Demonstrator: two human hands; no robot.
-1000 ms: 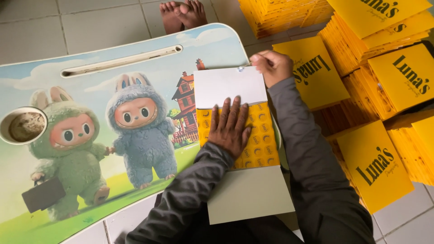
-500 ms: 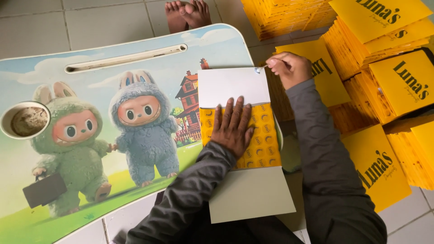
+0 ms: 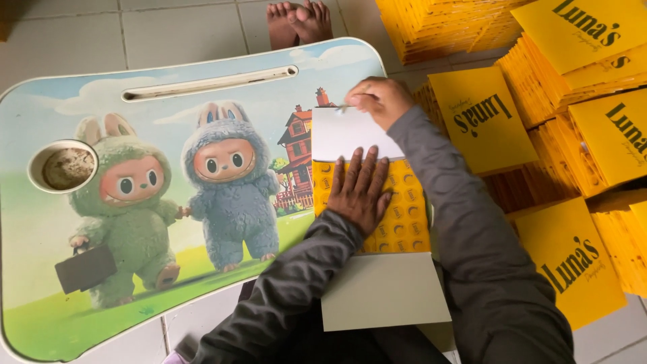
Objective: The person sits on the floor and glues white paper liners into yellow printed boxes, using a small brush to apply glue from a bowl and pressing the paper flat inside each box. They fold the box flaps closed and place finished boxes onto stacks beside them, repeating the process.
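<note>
A flat cardboard sheet, yellow patterned in its middle [image 3: 406,217] with plain grey-white flaps, lies at the right end of a small lap table [image 3: 168,202]. My left hand [image 3: 360,190] presses flat on the yellow part, fingers spread. My right hand [image 3: 379,100] is at the top edge of the upper white flap [image 3: 340,135], fingers pinched on a thin stick-like tool whose tip shows beside the fingers. The lower grey flap [image 3: 381,291] hangs over the table's near edge.
The table top bears a cartoon print of two furry creatures and a cup recess [image 3: 65,166] at the left. Stacks of yellow folded boxes [image 3: 573,114] crowd the floor to the right. Another person's bare feet [image 3: 300,20] rest on the tiles beyond the table.
My right hand has slid left along the top edge of the white flap, from the flap's right corner toward its middle. My left hand stays pressed on the yellow part.
</note>
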